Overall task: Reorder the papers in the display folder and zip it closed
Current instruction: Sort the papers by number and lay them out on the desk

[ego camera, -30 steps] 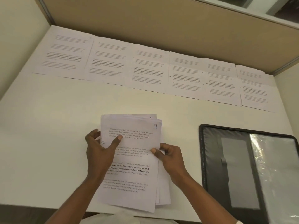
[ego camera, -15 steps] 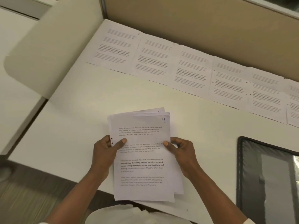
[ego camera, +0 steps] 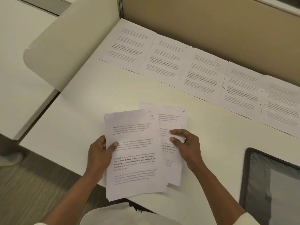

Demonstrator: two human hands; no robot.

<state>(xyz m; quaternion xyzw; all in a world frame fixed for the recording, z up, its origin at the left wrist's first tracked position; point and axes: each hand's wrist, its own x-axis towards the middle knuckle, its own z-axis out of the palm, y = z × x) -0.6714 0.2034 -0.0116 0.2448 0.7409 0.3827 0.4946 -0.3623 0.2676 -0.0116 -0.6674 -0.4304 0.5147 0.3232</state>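
My left hand (ego camera: 101, 153) grips the left edge of a small stack of printed papers (ego camera: 134, 153), thumb on top; the top sheet is marked 9. My right hand (ego camera: 186, 145) pinches another sheet (ego camera: 172, 122), marked 7, pulled out to the right from under the stack. Both are held just above the white desk (ego camera: 84, 111). A row of several printed pages (ego camera: 164, 60) lies along the desk's far edge. The open black display folder (ego camera: 272, 184) with clear sleeves lies at the lower right, partly cut off by the frame.
A beige partition wall (ego camera: 211, 26) backs the desk. A rounded cream divider panel (ego camera: 68, 41) stands at the desk's left corner, with another white surface (ego camera: 19, 70) beyond it. Grey wood-look floor (ego camera: 32, 184) shows at lower left.
The view has swung left. My right hand has drawn a sheet marked 7 out to the right from the stack, which my left hand still holds.
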